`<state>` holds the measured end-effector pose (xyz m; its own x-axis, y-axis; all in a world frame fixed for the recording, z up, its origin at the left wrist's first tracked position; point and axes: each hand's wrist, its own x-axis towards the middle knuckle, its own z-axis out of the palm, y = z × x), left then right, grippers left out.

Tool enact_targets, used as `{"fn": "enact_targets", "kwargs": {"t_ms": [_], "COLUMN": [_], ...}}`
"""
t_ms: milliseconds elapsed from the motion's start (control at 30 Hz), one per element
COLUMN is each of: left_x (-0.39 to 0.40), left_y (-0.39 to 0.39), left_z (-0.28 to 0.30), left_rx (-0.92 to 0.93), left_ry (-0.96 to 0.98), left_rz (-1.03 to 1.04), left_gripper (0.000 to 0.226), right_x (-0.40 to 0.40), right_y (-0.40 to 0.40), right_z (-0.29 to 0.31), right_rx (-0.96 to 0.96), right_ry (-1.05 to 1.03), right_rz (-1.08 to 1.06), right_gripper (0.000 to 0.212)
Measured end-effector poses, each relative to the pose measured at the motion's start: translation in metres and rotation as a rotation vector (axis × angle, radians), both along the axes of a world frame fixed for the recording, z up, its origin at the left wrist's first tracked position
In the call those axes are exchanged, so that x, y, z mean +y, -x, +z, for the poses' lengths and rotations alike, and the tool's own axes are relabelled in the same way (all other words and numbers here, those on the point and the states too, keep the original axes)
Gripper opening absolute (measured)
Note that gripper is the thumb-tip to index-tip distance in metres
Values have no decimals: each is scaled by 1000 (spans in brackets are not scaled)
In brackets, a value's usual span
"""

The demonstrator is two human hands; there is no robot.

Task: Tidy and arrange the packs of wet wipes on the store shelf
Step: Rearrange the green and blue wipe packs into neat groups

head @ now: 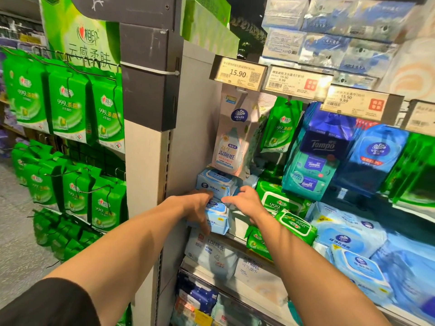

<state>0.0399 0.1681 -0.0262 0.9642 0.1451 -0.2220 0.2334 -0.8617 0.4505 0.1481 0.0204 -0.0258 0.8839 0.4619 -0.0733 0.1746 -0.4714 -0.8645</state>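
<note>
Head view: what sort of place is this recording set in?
Almost certainly a shop aisle for tissue and wipes. Shelf-edge price tags read 15.90 and 9.99, green wipe packs hang on hooks, and both hands, left hand and right hand, reach stacked light blue wipe packs.

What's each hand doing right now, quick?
Left hand: grips the lower light-blue plastic wipes pack, thumb down its front.
Right hand: fingers reach onto the stacked upper light-blue wipes pack; grip cannot be told.
</note>
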Motion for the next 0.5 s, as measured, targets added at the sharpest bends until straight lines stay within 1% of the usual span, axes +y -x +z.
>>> {"fn": "enact_targets", "kwargs": {"t_ms": [67,100,167,200,233,300,333,433,467,500], "left_x": [0,0,0,-1,-2,-6,-10,-25,-30,-36], "left_y": [0,0,2,2,2,4,4,1,-1,-4], "left_z": [0,0,0,0,0,2,4,9,10,11], "left_rx": [-4,-11,-17,-20,-36,-103,-138,-206,-222,-229], "left_ry": [12,19,23,16,5,-28,-43,-66,-71,-80], "left_rz": [2,2,8,10,7,-14,-29,-56,-63,-72], "left_gripper": [91,94,103,104,100,82,77,73,76,79], "right_x": [-17,-26,-45,-55,-64,-81,-89,-107,-111,-117], "right_y": [4,5,7,7,6,1,0,3,4,5], "right_z": [7,9,10,9,9,5,4,10,14,17], "right_rx": [-81,-160,-313,-352,-373,-362,-351,-368,-378,-377], "right_ry": [106,182,340,393,428,441,416,260,236,274], "right_rz": [101,149,227,248,257,227,202,134,143,186], "right_gripper": [95,94,80,71,61,50,46,36,39,48]}}
